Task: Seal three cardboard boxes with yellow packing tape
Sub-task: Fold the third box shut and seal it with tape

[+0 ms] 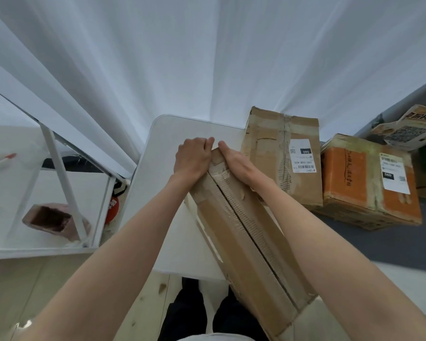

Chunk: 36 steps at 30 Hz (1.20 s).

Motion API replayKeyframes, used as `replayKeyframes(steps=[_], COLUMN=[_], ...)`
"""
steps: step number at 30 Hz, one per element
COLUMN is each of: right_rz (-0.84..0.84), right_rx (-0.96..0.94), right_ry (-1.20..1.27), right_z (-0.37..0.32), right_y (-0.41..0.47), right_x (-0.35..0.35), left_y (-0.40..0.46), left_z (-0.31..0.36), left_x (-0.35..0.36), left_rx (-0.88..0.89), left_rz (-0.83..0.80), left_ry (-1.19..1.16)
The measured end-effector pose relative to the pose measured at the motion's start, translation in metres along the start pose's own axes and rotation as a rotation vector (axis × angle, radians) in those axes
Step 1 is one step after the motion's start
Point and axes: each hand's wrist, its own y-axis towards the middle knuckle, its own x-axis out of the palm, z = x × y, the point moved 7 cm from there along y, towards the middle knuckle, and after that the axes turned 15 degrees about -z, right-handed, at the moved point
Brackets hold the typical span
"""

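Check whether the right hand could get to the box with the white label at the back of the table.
Probably yes. The right hand rests on the far end of the long box, and the labelled box stands just to its right with nothing between them. It would have to let go first.
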Motion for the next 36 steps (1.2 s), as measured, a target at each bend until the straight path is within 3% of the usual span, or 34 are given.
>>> replayKeyframes(steps=[2,4,7,12,14,17,18,26,33,36], right_rz=[0.016,0.030,0.045,0.058,0.062,0.053,0.048,-0.152,-0.061,-0.060], right_rx=[-0.010,-0.020,-0.023,-0.071,-0.088,-0.042,-0.022,-0.102,-0.190,-0.200], right_ry=[0.024,0.038,0.044,0.075,0.083,0.158,0.181,0.467,0.289,0.209], right_z=[0.002,0.000,-0.002,-0.001,-0.004,0.001,0.000,-0.007,-0.022,-0.029], right_y=[0.000,-0.002,-0.005,-0.005,-0.005,-0.005,-0.007,-0.019,-0.004,-0.003], right_x=[-0.001,0.000,0.002,-0.001,-0.004,-0.003,0.001,0.051,0.101,0.114], left_y=[0.006,0.011,0.000,0.000,0.009,0.001,-0.015,-0.083,-0.120,-0.127], left_z=[-0.002,-0.006,-0.008,-0.015,-0.015,0.004,0.010,-0.025,-0.086,-0.107], left_x=[0.002,0.009,0.018,0.024,0.019,-0.007,-0.007,0.008,-0.013,-0.019], left_rx=[-0.038,-0.107,-0.209,-0.279,-0.264,-0.155,-0.157,-0.365,-0.619,-0.560], left_rz=[-0.127,-0.412,-0.815,-0.892,-0.752,-0.185,-0.102,-0.075,-0.103,-0.089], left_ry=[0.011,-0.022,-0.252,-0.257,-0.070,0.341,0.351,0.010,-0.286,-0.407])
